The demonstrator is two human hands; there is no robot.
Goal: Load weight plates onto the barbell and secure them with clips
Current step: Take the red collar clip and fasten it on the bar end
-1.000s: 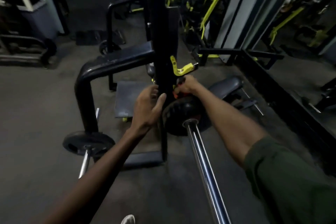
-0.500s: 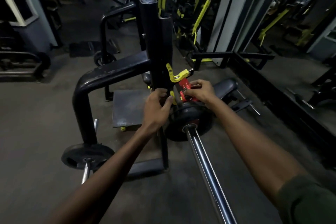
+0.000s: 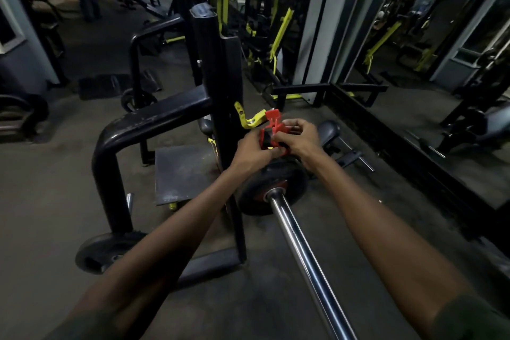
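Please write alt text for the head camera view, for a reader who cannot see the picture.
Two bare hands, left hand and right hand, hold a red clip just above a black weight plate already on a chrome barbell. The barbell runs toward the camera beside a black rack on a dim gym floor.

A dim gym: black rack [image 3: 218, 77], chrome barbell [image 3: 300, 243] with weight plate [image 3: 248, 196], yellow-trimmed machines [image 3: 281, 25] behind.

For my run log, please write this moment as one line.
both hands hold red clip | clip lever up | above plate on barbell | clip not yet on bar
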